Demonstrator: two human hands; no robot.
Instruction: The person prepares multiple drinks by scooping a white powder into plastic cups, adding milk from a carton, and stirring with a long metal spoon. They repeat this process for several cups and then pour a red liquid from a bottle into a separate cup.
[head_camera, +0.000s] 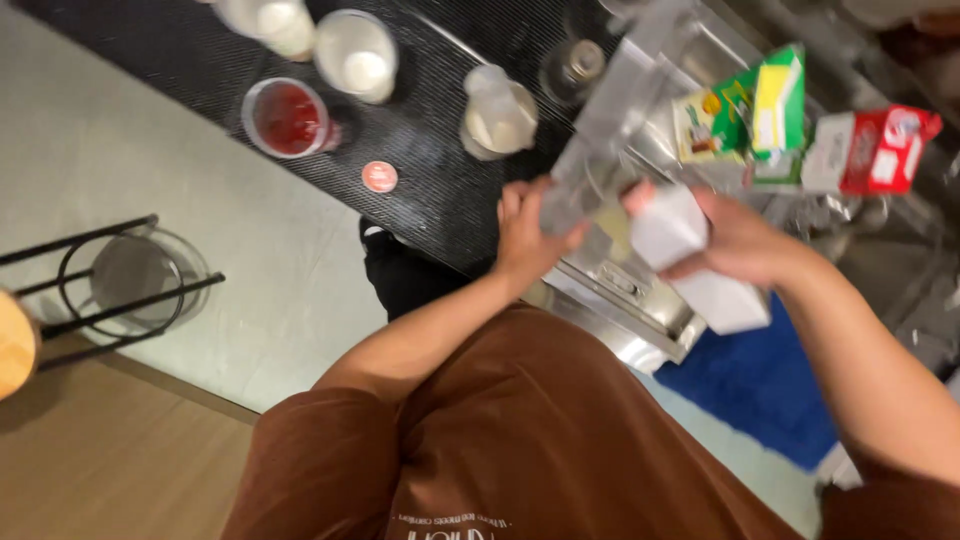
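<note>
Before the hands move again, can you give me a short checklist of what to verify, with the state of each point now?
1. Left hand has a grip on the clear tall container: ok, fingers wrap its lower part.
2. Right hand has a grip on the white carton: ok.
3. Carton tilted toward the container: ok, but whether liquid flows: cannot tell, the picture is blurred.
4. Container stays over the metal sink: ok.
5. Green carton and red carton stand apart from the hands: ok.
6. Cup of red liquid on the black mat is away from the elbows: ok.
</note>
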